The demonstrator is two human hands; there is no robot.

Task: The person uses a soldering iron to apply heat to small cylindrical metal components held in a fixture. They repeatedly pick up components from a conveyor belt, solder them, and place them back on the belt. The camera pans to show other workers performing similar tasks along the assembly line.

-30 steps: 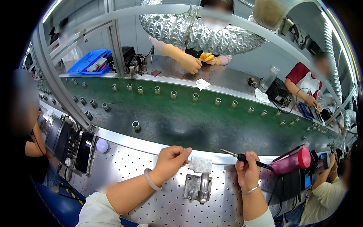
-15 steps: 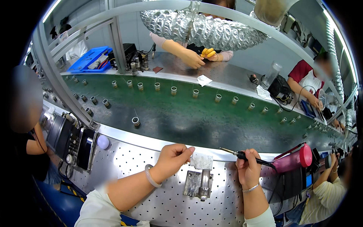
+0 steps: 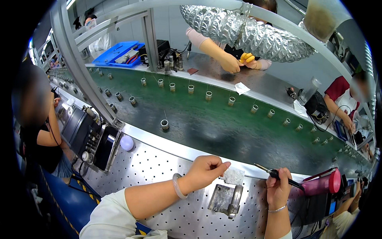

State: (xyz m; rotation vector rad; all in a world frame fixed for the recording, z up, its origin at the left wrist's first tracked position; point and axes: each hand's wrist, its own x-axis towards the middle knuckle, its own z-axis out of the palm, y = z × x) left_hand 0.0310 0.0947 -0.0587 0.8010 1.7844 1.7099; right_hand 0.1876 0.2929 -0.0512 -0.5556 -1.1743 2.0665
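My right hand (image 3: 277,187) is closed around the black handle of a soldering iron (image 3: 274,173), whose thin metal tip points left and away from me. My left hand (image 3: 205,172) is pinched, thumb against forefinger, just left of a whitish, crumpled pad (image 3: 233,175). Anything between those fingertips is too small to make out. Right below the pad, on the perforated metal bench (image 3: 159,175), lies a flat metal plate (image 3: 219,198) with a shiny metal cylinder (image 3: 235,200) along its right side.
Beyond the bench runs a green conveyor belt (image 3: 191,123) bearing several small metal cylinders, one (image 3: 164,124) nearest me. A pink cup (image 3: 320,182) lies at right. Left are a lilac ball (image 3: 126,143) and a black tray (image 3: 108,146). Co-workers sit across and on both sides.
The whole view has shifted, so bench and belt appear farther right. Relative to the plate, both hands stay about where they were, the right still holding the soldering iron.
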